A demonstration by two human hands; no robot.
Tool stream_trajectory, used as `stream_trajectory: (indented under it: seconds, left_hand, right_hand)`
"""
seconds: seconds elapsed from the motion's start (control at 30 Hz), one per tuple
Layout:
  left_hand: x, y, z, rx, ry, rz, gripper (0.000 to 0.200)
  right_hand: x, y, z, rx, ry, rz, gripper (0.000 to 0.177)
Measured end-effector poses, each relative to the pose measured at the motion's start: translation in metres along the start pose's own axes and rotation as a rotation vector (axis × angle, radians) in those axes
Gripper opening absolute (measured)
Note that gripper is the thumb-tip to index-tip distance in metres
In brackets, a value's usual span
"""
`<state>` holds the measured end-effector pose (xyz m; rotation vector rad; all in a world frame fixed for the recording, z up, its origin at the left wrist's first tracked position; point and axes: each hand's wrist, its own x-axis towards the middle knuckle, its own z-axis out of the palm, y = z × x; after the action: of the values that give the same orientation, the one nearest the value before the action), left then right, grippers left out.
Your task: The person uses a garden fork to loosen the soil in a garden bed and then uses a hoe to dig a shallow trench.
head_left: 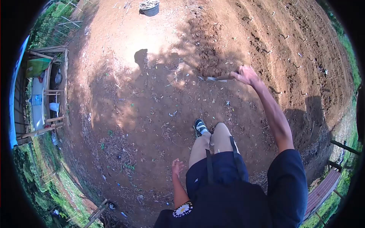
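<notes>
One right hand (pixel 246 75): reaching forward, its fingers clamping on the end of a flat tool (pixel 220 79).
Flat tool: pointing left over the brown soil (pixel 144 125); whether it is touching, I cannot tell.
One left hand (pixel 177 166): hanging near the dark shorts (pixel 199 173), its fingers curling slightly apart.
Dark basin (pixel 152 11): standing well ahead, holding pale pieces (pixel 148 4).
Furrowed rows (pixel 283 45): running along the right.
</notes>
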<state>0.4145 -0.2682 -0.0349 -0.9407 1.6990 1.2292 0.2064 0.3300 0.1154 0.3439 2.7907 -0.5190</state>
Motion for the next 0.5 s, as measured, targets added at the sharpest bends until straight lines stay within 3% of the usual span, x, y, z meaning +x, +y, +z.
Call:
stream_trajectory:
  seconds: [0.13, 0.17, 0.23, 0.3, 0.37, 0.43, 0.5]
  left_hand:
    - [-0.007, 0.017, -0.031, -0.126, 0.077, 0.092, 0.033]
    - [-0.004, 0.018, -0.035, -0.161, 0.107, 0.115, 0.034]
    - [-0.005, 0.012, -0.045, -0.144, 0.089, 0.092, 0.033]
    - [-0.002, 0.004, -0.045, -0.136, 0.079, 0.084, 0.032]
    - [-0.005, -0.013, -0.051, -0.055, 0.092, -0.037, 0.032]
    - [-0.03, -0.033, -0.071, -0.041, 0.088, -0.05, 0.032]
    - [-0.019, -0.033, -0.047, -0.093, 0.054, -0.004, 0.033]
  right_hand:
    - [-0.044, -0.037, -0.063, 0.002, -0.068, -0.068, 0.063]
    - [-0.056, -0.048, -0.066, -0.028, -0.089, -0.074, 0.057]
    - [-0.048, -0.037, -0.027, -0.096, -0.223, -0.055, 0.048]
    - [-0.037, -0.023, 0.031, -0.162, -0.127, -0.018, 0.048]
    - [-0.043, -0.038, 0.026, -0.166, -0.155, -0.019, 0.047]
    - [-0.074, -0.051, 0.045, -0.133, -0.212, 0.008, 0.047]
    - [-0.064, -0.049, 0.024, -0.189, -0.208, 0.062, 0.055]
